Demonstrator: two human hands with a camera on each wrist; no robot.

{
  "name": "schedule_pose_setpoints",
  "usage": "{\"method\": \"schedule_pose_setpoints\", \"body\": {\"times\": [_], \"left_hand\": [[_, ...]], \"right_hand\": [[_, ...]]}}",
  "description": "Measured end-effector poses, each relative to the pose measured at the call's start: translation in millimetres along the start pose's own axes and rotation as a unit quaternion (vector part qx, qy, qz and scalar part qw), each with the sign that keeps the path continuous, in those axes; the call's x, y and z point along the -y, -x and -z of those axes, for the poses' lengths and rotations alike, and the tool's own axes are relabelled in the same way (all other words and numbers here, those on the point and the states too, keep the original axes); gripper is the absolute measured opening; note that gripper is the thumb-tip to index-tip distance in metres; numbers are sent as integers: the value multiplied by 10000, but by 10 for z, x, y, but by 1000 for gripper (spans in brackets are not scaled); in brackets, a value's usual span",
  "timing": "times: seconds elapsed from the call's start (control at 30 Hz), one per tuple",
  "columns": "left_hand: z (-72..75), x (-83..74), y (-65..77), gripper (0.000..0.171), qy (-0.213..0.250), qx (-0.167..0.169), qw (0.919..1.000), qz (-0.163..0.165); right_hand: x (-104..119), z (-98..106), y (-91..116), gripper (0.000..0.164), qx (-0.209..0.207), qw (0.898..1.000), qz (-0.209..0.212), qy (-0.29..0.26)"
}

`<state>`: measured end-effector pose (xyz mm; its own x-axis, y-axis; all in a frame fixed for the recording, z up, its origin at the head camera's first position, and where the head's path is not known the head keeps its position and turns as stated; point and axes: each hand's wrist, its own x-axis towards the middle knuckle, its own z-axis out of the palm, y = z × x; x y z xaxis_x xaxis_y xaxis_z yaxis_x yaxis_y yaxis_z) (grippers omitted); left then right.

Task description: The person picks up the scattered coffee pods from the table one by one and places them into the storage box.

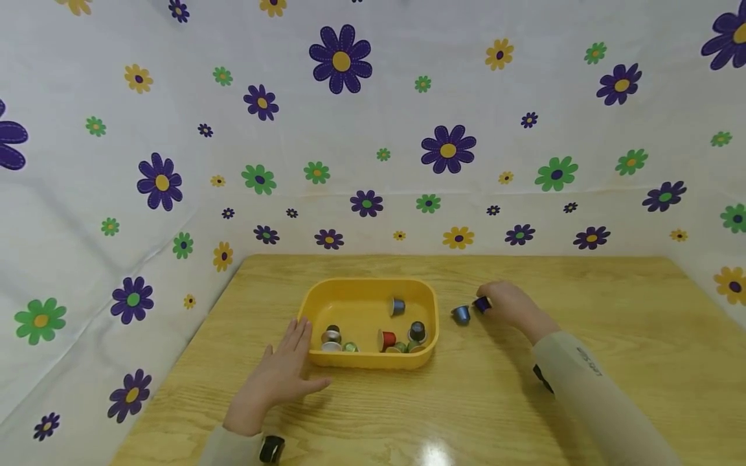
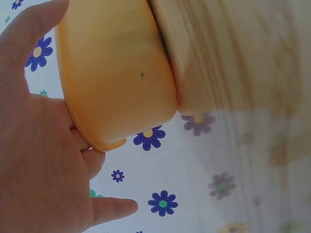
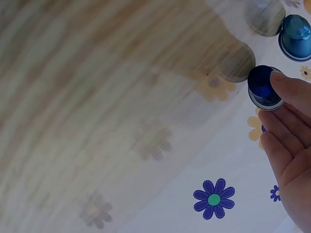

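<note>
My right hand (image 1: pixel 508 309) pinches a dark blue coffee capsule (image 3: pixel 262 87) between thumb and fingers, low over the table to the right of the tray. Just left of it, a lighter blue coffee capsule (image 1: pixel 461 315) lies on the wood. A yellow tray (image 1: pixel 361 361) holds several capsules: a blue one (image 1: pixel 397 306) toward the back, a red one (image 1: pixel 387 340) near the front, a dark one (image 1: pixel 417 331) at the right, others in the front corners. Against the tray's left rim, my left hand (image 1: pixel 280 375) rests with fingers extended and thumb spread.
The wooden table (image 1: pixel 443 401) reaches back to a white cloth (image 1: pixel 384 116) printed with flowers, which also hangs along both sides. A dark strap (image 1: pixel 271 448) sits on the left wrist.
</note>
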<state>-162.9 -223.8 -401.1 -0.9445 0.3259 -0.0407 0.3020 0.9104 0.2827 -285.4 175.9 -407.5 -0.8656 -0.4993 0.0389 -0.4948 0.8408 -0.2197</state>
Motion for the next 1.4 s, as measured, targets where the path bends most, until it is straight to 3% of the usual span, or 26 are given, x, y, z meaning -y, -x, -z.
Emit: {"method": "schedule_pose_setpoints", "body": {"times": [1.4], "left_hand": [[-6,5,13,99,89,-19,10000,-36]], "right_hand": [[-59,-27,10,21,214,9992,-207,-268]]}}
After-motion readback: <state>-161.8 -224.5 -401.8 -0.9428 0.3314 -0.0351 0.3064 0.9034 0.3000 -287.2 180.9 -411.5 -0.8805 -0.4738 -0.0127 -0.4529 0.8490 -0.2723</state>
